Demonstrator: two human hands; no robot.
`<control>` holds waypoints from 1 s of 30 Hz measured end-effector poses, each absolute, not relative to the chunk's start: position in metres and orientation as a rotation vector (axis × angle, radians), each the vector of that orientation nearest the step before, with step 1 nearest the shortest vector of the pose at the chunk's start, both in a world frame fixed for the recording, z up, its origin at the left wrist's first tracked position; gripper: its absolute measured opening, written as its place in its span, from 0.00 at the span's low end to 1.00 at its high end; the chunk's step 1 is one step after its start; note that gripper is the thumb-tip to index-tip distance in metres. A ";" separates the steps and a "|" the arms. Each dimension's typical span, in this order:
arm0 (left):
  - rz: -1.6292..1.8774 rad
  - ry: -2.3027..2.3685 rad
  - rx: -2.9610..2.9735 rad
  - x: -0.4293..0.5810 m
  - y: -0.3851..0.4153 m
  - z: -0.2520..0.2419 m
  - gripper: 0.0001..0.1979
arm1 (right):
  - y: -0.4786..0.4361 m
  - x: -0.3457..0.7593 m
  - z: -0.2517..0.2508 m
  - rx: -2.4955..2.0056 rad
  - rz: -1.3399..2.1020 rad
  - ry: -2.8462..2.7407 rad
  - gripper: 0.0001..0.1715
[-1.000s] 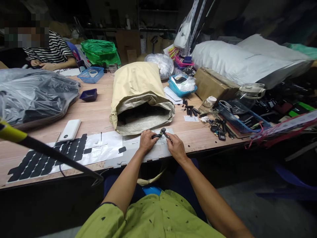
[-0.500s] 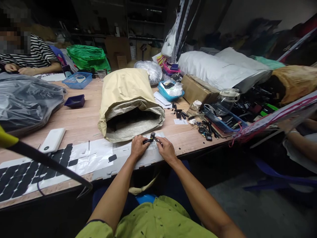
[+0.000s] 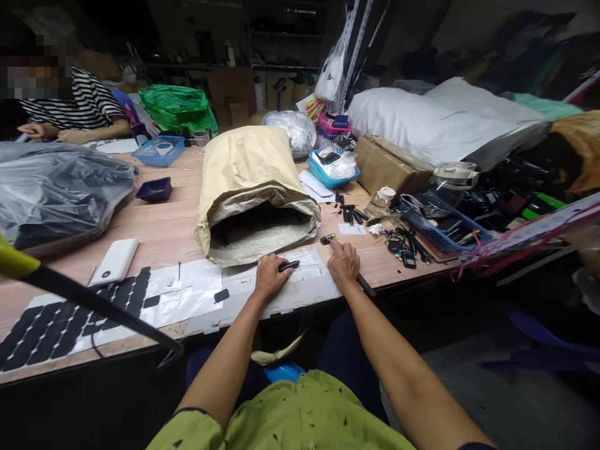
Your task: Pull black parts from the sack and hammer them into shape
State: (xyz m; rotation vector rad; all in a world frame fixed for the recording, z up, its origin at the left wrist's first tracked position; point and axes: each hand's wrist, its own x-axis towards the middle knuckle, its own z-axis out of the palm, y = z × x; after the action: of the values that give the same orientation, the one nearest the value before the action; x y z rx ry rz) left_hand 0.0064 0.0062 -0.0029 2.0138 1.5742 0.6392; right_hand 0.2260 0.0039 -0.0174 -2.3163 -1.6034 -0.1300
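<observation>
My left hand (image 3: 270,275) is closed around a small black plastic piece (image 3: 289,265), whose end sticks out to the right past my fingers. It rests low over the grey board (image 3: 309,294) at the table's front edge. To the right, my right hand (image 3: 344,262) grips a small hammer (image 3: 366,285). The hammer's head with a yellowish part points away from me, and its black handle shows below my palm. Beyond my hands lies a large cream sack (image 3: 246,156), its dark mouth facing me.
Several black parts (image 3: 351,215) and a cluster of key fobs (image 3: 405,250) lie at right, near a jar (image 3: 380,201) and blue basket (image 3: 440,228). A white power bank (image 3: 115,261) and black-patterned sheet (image 3: 60,325) lie left. Across the table sits a person (image 3: 89,106).
My right hand has moved right with the hammer, away from the black piece, toward the board's right edge. My left hand stays near the same spot, still holding the piece.
</observation>
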 end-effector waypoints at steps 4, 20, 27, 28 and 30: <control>0.573 1.405 2.055 -0.007 -0.009 -0.002 0.09 | 0.006 0.226 -0.024 -2.301 -0.181 -1.634 0.23; 0.866 1.429 2.262 -0.036 -0.060 -0.005 0.12 | 0.006 0.229 -0.033 -2.226 -0.300 -1.619 0.21; 0.561 2.492 1.627 -0.053 0.064 0.039 0.14 | 0.004 0.225 -0.026 -2.292 -0.270 -1.645 0.21; 0.450 2.533 1.582 -0.055 0.073 0.041 0.14 | 0.004 0.224 -0.024 -2.299 -0.267 -1.646 0.21; 0.281 2.536 1.539 -0.059 0.084 0.041 0.14 | 0.004 0.223 -0.022 -2.310 -0.255 -1.648 0.21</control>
State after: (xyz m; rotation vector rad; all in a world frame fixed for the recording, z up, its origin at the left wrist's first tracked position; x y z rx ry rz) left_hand -0.0587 0.0839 0.0415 1.5387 2.5359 0.2807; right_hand 0.2231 0.0036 -0.0224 -2.3102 -1.6481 -0.2555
